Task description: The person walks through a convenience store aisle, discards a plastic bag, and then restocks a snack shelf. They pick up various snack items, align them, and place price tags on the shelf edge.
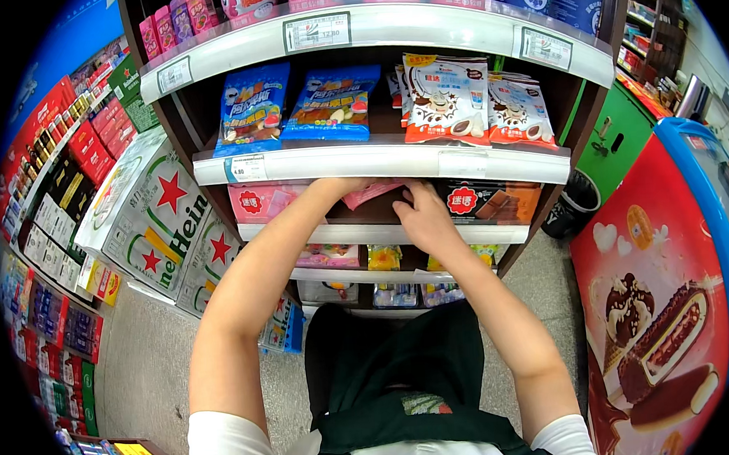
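Below the shelf edge (pixel 382 163), left hand (pixel 348 185) and curled right hand (pixel 424 216) flank a pink packet (pixel 369 195), grip unclear

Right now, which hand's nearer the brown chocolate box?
Right. The right hand is just left of the box; the left hand is farther left, partly hidden under the shelf edge.

A: What stands on the left?
B: White-and-green cardboard cartons (pixel 145 218) printed with red stars, beside a grey speckled floor (pixel 148 354).
A: And on the right?
B: A red freezer (pixel 662 319) with a blue rim and ice-cream pictures on its side. Near it are a green cabinet (pixel 610 124) and a round black bin (pixel 574 206).
A: Higher up?
B: Glossy blue plastic bags (pixel 332 105), left of white-and-orange pouches (pixel 447 99). Above those stand slim pink and purple packs (pixel 180 21).
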Demonstrator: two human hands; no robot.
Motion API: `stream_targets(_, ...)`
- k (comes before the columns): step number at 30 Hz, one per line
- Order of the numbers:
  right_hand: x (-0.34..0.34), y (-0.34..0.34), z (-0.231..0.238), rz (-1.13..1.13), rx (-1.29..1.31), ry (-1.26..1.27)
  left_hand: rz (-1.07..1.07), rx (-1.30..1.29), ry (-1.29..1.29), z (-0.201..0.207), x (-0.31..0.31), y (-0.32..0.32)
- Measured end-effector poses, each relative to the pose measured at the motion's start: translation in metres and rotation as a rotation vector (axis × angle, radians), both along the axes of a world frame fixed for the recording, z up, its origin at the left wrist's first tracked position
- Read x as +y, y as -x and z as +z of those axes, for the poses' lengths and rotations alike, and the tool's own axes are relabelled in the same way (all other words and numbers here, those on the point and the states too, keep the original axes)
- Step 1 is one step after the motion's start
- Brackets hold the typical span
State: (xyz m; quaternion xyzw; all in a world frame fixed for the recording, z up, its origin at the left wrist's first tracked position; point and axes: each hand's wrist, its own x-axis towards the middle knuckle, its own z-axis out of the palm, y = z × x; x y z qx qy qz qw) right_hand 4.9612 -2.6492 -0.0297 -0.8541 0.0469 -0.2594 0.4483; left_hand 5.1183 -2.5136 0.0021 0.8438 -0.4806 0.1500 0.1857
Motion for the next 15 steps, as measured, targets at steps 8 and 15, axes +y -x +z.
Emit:
stream_targets(8,-0.031,0.035,0.049,-0.160,-0.204,0.632,0.021,0.198,-0.166,0.028,0.011,0.021)
stream_targets(15,-0.065,0.016,0.037,-0.037,-0.067,0.596,0.099,0.207,-0.483,0.048,0.010,0.038)
